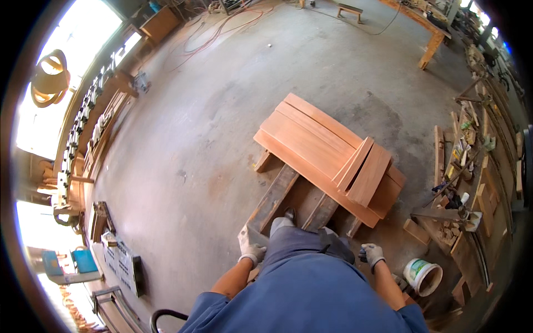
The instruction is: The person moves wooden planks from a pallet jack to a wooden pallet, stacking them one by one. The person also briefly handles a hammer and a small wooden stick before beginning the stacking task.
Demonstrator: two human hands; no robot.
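My left hand (pixel 254 253), in a pale work glove, hangs beside my left thigh with its fingers curled. A whitish flat piece (pixel 245 237) reaches up from it; I cannot make out whether it is cloth or board. On my right, my other gloved hand (pixel 372 254) is closed beside my hip, and what it holds, if anything, is hidden. Ahead of me, apart from both hands, a stack of reddish-brown boards (pixel 311 144) lies across wooden beams (pixel 275 194). Several shorter loose boards (pixel 369 175) rest at a slant on its right end.
A white bucket (pixel 423 276) stands on the floor by my right arm. Scrap wood and clutter (pixel 458 166) line the right side. At far right is a wooden workbench (pixel 430 47). Red hoses (pixel 216 33) lie at the back, and a dark-edged panel (pixel 123 263) stands at left.
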